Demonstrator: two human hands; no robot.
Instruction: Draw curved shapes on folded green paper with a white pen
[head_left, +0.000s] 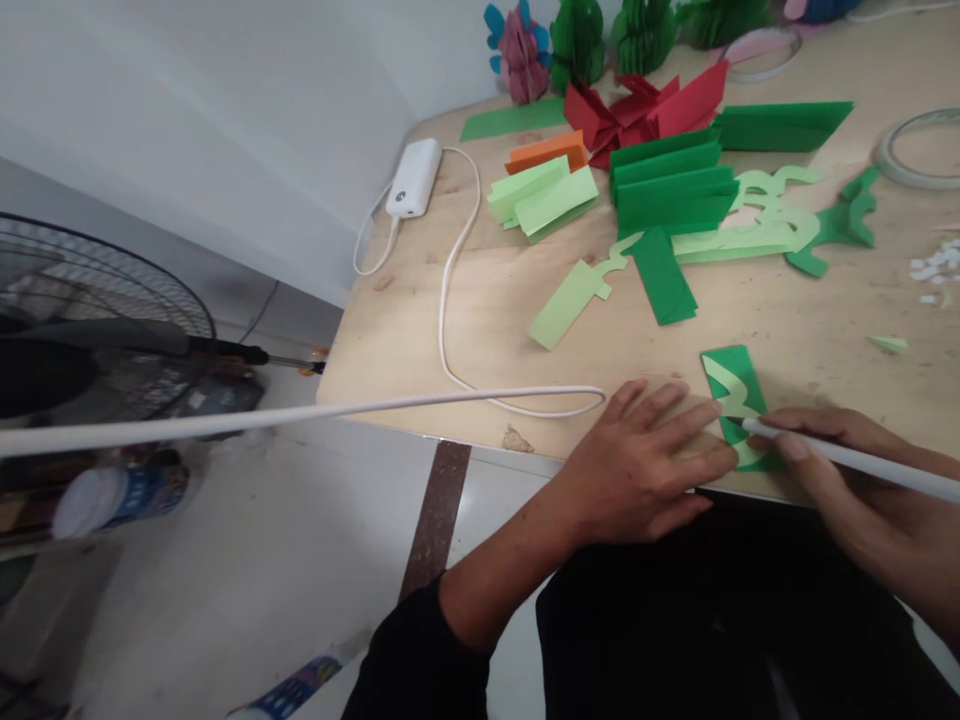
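A dark green paper rectangle (739, 362) lies at the table's near edge, with a wavy light green paper cutout (731, 385) on top of it. My left hand (649, 460) lies flat with fingers spread, its fingertips against the left side of these papers. In my right hand (862, 480) is a white pen (862, 458), gripped between thumb and fingers. The pen's dark tip touches down at the edge of the cutout. My left fingers and right hand cover part of both papers.
Folded dark green papers (667, 185), light green papers (559, 195) and red papers (652, 108) lie farther back. A white power bank (416, 175) trails a cable that loops near my left hand. Tape rolls (892, 165) sit right; a fan (97, 310) stands beyond the table's left edge.
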